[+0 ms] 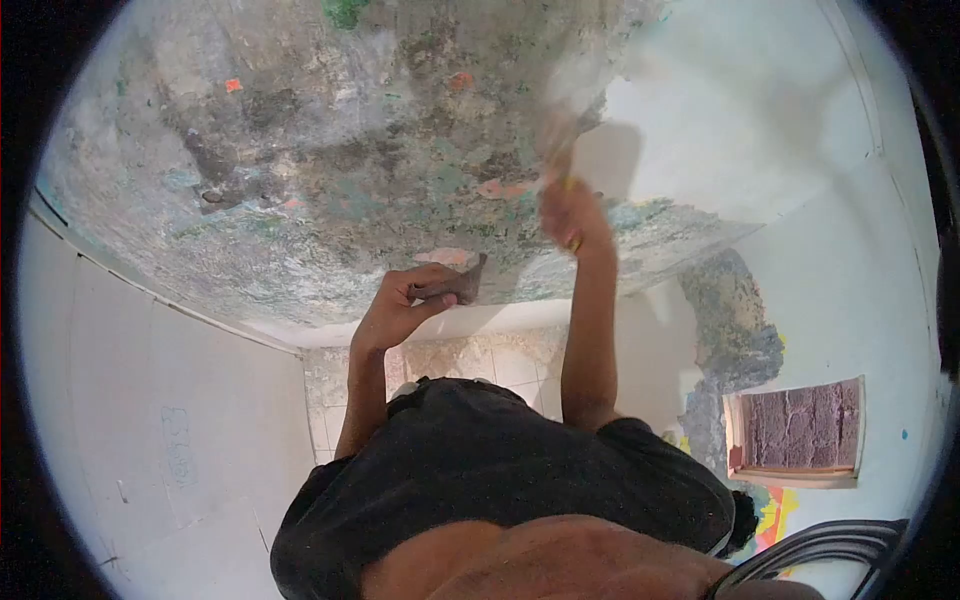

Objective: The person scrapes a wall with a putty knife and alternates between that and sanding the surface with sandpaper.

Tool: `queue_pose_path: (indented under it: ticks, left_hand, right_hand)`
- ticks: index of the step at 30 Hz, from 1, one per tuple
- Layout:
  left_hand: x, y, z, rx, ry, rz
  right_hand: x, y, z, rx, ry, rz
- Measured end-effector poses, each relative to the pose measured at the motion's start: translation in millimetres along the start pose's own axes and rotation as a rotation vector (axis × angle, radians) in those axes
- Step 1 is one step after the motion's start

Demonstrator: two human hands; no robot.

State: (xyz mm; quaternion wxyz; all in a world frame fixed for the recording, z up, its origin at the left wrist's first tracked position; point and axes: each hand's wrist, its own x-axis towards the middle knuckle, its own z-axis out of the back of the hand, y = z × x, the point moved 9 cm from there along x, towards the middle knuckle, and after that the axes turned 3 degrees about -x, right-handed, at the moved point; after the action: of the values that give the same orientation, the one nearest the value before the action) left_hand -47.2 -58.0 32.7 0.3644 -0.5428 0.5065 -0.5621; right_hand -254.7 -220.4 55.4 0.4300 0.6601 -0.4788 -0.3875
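Observation:
My left hand (405,310) grips a flat, grey-brown piece (455,286) with a pointed upper corner, thumb below and fingers above, close in front of the wall's lower part. Up and to the right, my right hand (574,215) is closed around a tool with a yellow handle (571,185). Motion smears the tool's front end (558,140), so I cannot tell its exact kind. It overlaps the border between the rough, patchy grey wall (350,150) and a smooth white area (700,130). A shadow falls on the white just beside it.
A white panel (170,400) with faint blue writing rises at the left. Pale floor tiles (515,360) show below my hands. On the right wall are a small framed opening (850,430) showing bricks and a bare grey patch (730,310). Dark cables (850,540) loop at lower right.

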Motion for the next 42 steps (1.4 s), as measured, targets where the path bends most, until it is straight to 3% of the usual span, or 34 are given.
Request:
queue_pose_path:
  ticks: [1,2,4,7,8,11,12,15,16,19,20,22,24,27,28,31,33,36,39,42]
  left_hand:
    - [-3.7,4.9,9.4,0.005,-0.055,0.02]
    - [-6.1,3.9,19.8,0.022,-0.129,0.011]
    - [-6.7,-1.0,40.2,0.057,-0.28,-0.018]
    - [-3.5,-11.9,32.9,0.319,-0.208,0.024]
    - [-7.7,-2.9,27.1,0.384,-0.119,0.231]
    - [-13.0,-24.9,30.9,0.34,-0.151,0.085]
    - [-13.2,-26.3,36.1,0.347,-0.197,0.085]
    - [-10.5,-43.4,15.8,0.346,-0.198,-0.094]
    - [-16.7,-22.4,17.6,0.281,-0.149,0.107]
    - [-32.7,-44.0,19.0,0.287,-0.158,0.001]
    - [-36.4,-48.5,23.5,0.26,-0.211,-0.003]
    - [-34.9,-39.8,28.5,0.255,-0.252,-0.019]
    - [-33.7,-33.8,31.2,0.23,-0.224,0.025]
    - [-33.4,-68.2,25.0,0.219,-0.233,-0.223]
    - [-35.9,-65.3,29.4,0.237,-0.229,-0.156]
    - [-48.3,-62.6,49.6,0.324,-0.281,-0.046]
    - [-42.1,-59.8,53.3,0.402,-0.366,-0.105]
    - [-39.3,-53.8,45.6,0.3,-0.315,-0.061]
    - [-40.6,-56.0,49.7,0.267,-0.33,-0.041]
    - [-57.8,-58.4,76.1,0.355,-0.379,0.032]
  right_hand:
    - [-20.0,-25.1,-9.7,-0.182,0.088,-0.118]
    - [-32.8,-44.0,-7.5,-0.41,0.039,-0.129]
    - [-68.7,-57.6,-24.2,-0.729,0.234,-0.207]
    - [-99.0,-59.3,-60.9,-0.786,0.707,0.063]
    - [-97.8,-65.1,-56.8,-0.787,0.702,-0.028]
    - [-86.3,-45.3,-24.3,-0.566,0.255,-0.098]
    - [-83.8,-40.3,-23.9,-0.649,0.289,-0.03]
    - [-100.5,-64.4,-49.4,-0.778,0.657,-0.024]
    - [-107.7,-67.6,-60.6,-0.609,0.702,-0.106]
    - [-85.1,-71.2,-24.0,-0.272,0.337,-0.136]
    - [-84.0,-67.1,-21.2,-0.115,0.347,-0.086]
    - [-97.1,-78.0,-41.5,-0.049,0.678,-0.067]
    - [-110.8,-94.1,-57.6,-0.214,0.841,-0.156]
    - [-102.0,-112.6,-70.3,-0.147,0.763,-0.27]
    - [-87.1,-127.1,-52.4,-0.235,0.587,-0.297]
    - [-71.1,-116.0,-42.4,-0.121,0.349,-0.237]
    - [-71.9,-114.1,-54.7,-0.148,0.546,-0.254]
    - [-85.9,-109.4,-95.6,-0.361,0.909,-0.259]
    - [-73.4,-126.4,-109.1,-0.391,0.972,-0.324]
    - [-61.9,-129.4,-110.4,-0.496,0.792,-0.372]
